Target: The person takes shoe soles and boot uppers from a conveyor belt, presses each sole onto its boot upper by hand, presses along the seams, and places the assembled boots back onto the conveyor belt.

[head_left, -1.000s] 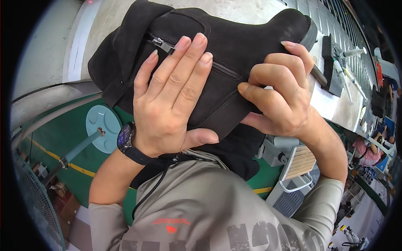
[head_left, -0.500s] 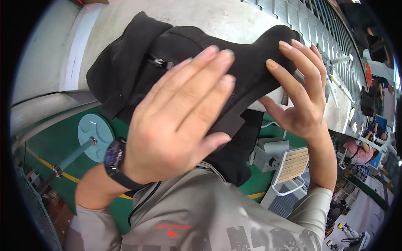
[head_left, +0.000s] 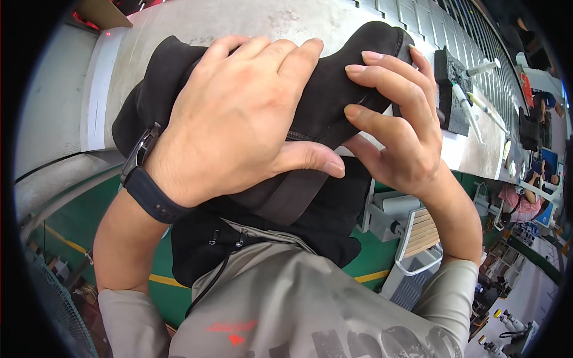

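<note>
A soft black fabric piece with a stitched edge and a strip of zip lies bunched over the near edge of the pale worktop. My left hand, with a dark watch on its wrist, rests flat across the middle of the fabric, thumb stretched out to the right. At the fabric's narrower right part, my right hand is closed on the edge: its curved fingers press from above, and the thumb is partly hidden at the lower side. A flat black band hangs from the fabric below my left thumb.
The pale worktop stretches beyond the fabric. Right of my right hand stand a black foam block and syringes. A grey stool with a wooden slatted top is on the green floor. Other people are farther right.
My left hand has come down from above the fabric onto it, moving left and away from me. My right hand has shifted left along the fabric, and the band now hangs nearer me.
</note>
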The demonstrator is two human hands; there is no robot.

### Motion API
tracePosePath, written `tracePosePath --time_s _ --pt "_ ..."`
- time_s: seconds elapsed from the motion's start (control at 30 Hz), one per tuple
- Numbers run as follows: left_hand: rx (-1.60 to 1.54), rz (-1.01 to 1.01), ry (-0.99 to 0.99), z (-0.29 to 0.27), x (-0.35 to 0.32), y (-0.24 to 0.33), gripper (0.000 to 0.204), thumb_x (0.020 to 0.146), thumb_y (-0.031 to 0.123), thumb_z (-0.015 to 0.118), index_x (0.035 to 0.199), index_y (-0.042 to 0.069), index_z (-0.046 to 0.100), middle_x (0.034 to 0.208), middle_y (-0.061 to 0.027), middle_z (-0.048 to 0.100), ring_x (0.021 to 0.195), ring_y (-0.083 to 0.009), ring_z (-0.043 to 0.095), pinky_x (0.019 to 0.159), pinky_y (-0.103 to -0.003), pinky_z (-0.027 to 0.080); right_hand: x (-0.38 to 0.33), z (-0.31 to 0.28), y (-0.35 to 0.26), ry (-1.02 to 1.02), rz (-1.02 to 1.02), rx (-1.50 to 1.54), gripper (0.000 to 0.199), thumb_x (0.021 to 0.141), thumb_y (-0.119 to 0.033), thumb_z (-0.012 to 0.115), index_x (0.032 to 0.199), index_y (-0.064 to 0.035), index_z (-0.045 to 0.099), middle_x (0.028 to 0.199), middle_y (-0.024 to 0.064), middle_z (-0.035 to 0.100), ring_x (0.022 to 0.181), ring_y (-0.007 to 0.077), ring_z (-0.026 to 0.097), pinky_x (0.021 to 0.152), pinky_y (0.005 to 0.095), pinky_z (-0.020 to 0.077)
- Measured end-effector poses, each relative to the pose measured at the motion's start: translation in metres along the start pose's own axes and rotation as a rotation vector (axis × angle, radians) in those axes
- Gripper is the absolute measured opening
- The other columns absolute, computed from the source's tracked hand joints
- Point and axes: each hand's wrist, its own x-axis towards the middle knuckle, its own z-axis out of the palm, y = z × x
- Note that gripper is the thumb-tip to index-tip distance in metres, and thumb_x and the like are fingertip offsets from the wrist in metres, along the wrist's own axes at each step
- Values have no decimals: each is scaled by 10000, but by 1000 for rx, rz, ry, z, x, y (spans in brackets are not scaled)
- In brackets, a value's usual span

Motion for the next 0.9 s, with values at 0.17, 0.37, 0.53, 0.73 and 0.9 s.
tracePosePath --time_s 0.17,0.37,0.53,0.73,0.9 --pt "7 -6 6 1 1 0 1124 664 708 862 1476 -9 562 1284 -190 678 1210 -411 630 1108 -507 440 -2 5 0 45 4 44 517 657 -104 934 1090 -94 650 1326 190 706 1292 428 673 1199 699 341" --pt "-22 -43 9 1 3 1 1009 654 651 909 1374 1 629 1241 -168 699 1175 -394 648 1069 -498 451 -3 4 -1 39 9 94 492 649 -3 889 1071 -76 647 1313 179 695 1296 423 675 1224 701 313" --pt "-52 -155 -68 -2 10 9 855 677 577 941 1267 18 676 1157 -131 725 1127 -358 669 1011 -477 465 -4 2 -5 29 10 74 498 659 42 829 1121 -52 665 1306 190 687 1303 439 668 1239 676 315" --pt "-1 -136 -20 0 12 14 769 704 518 947 1234 26 687 1108 -126 732 1087 -347 680 989 -472 465 -32 20 -20 527 454 323 236 851 -17 787 1063 -9 685 1100 165 716 1034 272 699 967 392 535" --pt "87 -89 5 -3 15 22 775 687 514 955 1220 16 693 1096 -148 728 1073 -362 686 966 -453 477 -24 18 -45 268 964 806 417 1095 -320 700 845 11 658 734 50 699 688 80 642 624 264 522"
